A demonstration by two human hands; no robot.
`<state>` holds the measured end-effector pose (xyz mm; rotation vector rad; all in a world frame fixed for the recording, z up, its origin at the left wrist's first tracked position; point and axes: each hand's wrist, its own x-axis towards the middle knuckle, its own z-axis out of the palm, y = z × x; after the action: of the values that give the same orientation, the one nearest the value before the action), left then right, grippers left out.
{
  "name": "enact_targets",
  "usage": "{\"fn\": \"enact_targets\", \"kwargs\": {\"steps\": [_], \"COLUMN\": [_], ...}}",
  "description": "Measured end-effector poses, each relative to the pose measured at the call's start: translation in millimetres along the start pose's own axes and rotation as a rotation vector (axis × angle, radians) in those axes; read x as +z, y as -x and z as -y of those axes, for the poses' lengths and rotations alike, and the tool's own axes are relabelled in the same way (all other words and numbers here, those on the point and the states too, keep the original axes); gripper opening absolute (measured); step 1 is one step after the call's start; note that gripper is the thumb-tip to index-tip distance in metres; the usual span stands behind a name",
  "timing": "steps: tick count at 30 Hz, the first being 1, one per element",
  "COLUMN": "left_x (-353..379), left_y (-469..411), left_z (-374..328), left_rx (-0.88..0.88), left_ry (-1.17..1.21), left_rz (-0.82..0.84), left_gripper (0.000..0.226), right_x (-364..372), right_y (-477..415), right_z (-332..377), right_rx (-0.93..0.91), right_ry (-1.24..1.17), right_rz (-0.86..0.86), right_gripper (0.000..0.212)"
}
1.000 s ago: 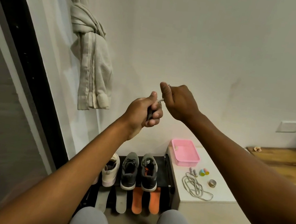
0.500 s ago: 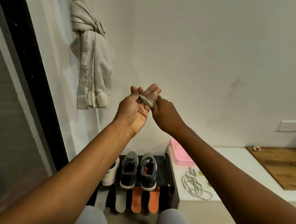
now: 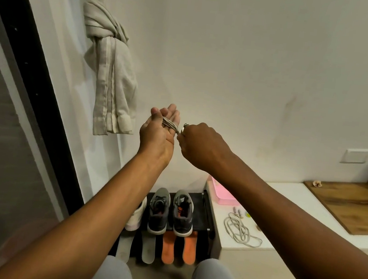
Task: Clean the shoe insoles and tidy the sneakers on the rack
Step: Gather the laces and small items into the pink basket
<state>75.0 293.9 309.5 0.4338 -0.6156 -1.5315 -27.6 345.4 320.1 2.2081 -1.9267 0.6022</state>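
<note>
looping a flat grey shoelace (image 3: 169,123) round the straight-fingered left hand (image 3: 156,137), end pinched in the right hand (image 3: 198,146), seemingly to bundle it tidily.

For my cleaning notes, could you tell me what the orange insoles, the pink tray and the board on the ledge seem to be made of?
Orange insoles: likely foam with a fabric top, matte and soft-edged. Pink tray: probably plastic, smooth with even colour. Board: wood or wood-look, brown grain showing, low sheen.
</note>
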Motion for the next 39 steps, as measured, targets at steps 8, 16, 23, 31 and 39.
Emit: {"fn": "enact_targets", "kwargs": {"steps": [8, 16, 23, 31, 39], "left_x": [-4.1, -13.4, -14.1, -7.1, -8.5], "left_y": [8.8, 10.0, 10.3, 15.3, 20.1], "left_z": [6.4, 10.6, 11.8, 16.2, 24.4], "left_rx": [-0.016, -0.084, -0.042, 0.010, -0.033], "left_ry": [-0.081, -0.058, 0.001, -0.064, -0.075], "left_rz": [-0.007, -0.030, -0.132, -0.136, -0.143], "left_gripper": [0.030, 0.029, 0.029, 0.032, 0.032], "right_x": [-21.0, -14.9, 2.1, 1.3, 3.4], "right_y": [3.1, -1.0, -13.9, -18.9, -19.1], "right_z": [13.7, 3.9, -6.6, -4.1, -10.4], "right_rx": [-0.223, -0.449, -0.348, -0.282, -0.240], "right_ry": [0.177, 0.065, -0.162, -0.128, -0.339], "right_rz": [0.011, 0.075, 0.047, -0.069, -0.063], "right_gripper": [0.034, 0.025, 0.022, 0.015, 0.009]}}
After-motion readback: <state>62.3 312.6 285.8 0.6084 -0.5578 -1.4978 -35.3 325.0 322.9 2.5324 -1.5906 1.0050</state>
